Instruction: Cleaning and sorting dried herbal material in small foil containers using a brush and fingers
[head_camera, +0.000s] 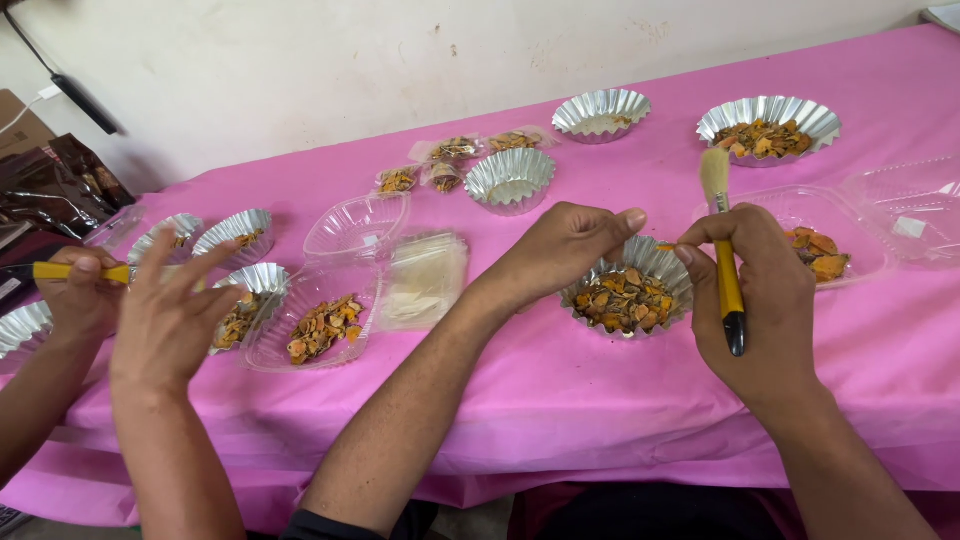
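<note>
Pink-clothed table (560, 400), foil cups (510, 178), plastic trays (355, 228)

Small sealed packets (455, 152) lie by an empty foil cup (510, 179) — clear clamshell (357, 227) nearby.

Packages on the pink desk

Small clear packets (455, 150) of orange-brown pieces lie near the far edge; a flat clear pouch (425, 280) lies mid-desk; dark glossy bags (60, 185) sit at the far left corner.

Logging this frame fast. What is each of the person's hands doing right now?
Left hand: fingers pinched shut on a small orange piece over the foil cup.
Right hand: closed around the yellow-handled brush.
</note>
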